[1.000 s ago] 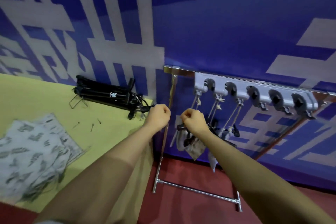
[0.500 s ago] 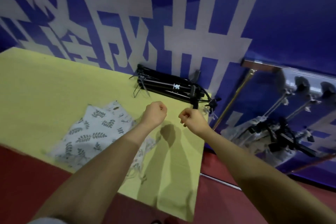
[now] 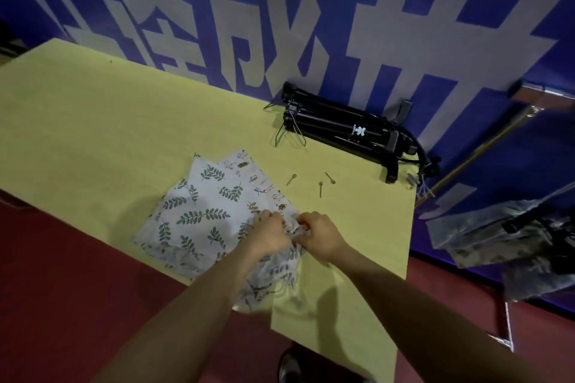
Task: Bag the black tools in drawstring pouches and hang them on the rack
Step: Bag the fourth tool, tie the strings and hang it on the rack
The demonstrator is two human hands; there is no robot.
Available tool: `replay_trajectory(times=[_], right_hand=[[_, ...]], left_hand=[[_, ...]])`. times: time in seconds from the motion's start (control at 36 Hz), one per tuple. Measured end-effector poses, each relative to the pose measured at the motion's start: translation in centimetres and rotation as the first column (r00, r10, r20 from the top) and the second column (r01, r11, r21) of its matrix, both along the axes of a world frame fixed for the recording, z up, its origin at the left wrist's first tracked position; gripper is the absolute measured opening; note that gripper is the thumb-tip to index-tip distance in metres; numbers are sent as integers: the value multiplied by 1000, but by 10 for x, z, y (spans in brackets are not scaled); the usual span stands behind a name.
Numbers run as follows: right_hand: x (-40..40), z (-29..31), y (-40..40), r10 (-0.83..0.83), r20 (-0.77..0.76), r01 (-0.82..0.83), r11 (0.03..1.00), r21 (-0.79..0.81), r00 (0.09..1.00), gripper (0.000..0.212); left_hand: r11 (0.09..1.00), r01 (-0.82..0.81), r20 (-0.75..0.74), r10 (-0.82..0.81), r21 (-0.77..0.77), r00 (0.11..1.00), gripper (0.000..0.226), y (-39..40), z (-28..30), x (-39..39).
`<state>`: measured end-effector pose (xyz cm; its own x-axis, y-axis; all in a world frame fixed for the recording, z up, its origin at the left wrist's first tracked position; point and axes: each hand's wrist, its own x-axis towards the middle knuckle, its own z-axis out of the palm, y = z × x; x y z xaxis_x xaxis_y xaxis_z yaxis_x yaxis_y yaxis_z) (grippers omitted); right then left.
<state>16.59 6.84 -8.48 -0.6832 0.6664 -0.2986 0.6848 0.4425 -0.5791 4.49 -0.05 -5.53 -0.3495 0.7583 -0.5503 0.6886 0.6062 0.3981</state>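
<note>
A pile of white leaf-print drawstring pouches (image 3: pixel 202 214) lies on the yellow table (image 3: pixel 93 121). My left hand (image 3: pixel 269 235) and my right hand (image 3: pixel 322 235) both pinch the cloth of one pouch at the pile's right edge, close together. Several black tools (image 3: pixel 348 127) lie bundled at the table's far right, against the wall. At the right edge, blurred, filled pouches (image 3: pixel 504 236) hang from the rack (image 3: pixel 529 92).
Three small metal pins (image 3: pixel 320 186) lie on the table between the pouches and the black tools. The blue wall with white lettering (image 3: pixel 280 9) stands behind the table. Red floor (image 3: pixel 77 274) lies in front, and the rack's metal foot (image 3: pixel 508 326) stands at right.
My view has swung left from the rack to the table. Both hands, clenched and empty in the air before, have come down onto the pouch pile and taken hold of a pouch.
</note>
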Motion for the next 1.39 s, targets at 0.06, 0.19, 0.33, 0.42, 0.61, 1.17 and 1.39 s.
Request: replay_trajectory(times=[0.06,0.19,0.33,0.42,0.61,1.17,1.39], right_hand=[[-3,-5,0,-19,-3,19,999,32,1000,19],[-10,-1,4,-136,-105,135,991,-21,985,17],[-15,13,10,-353,-323,303,933,-193,878,16],[-18,20,18,-442,-387,384,896,-220,809,16],[-22,34,39,-496,-438,406,867,-289,749,18],[-8,-4,79,-392,-38,391,895,215,919,19],[-14,-20,84,-417,73,376,872,314,906,27]], left_hand=[[993,84,-11,-85,-80,996,56,-3,-6,2],[989,143,-195,-135,27,971,51,-6,-9,-2],[931,149,-280,-53,333,959,42,-5,6,-14],[880,217,-286,-98,423,953,41,-5,17,-20],[855,424,-332,-324,299,886,58,1,31,-27],[938,305,-372,-226,166,900,46,41,30,-57],[934,262,-292,-188,243,938,44,49,23,-45]])
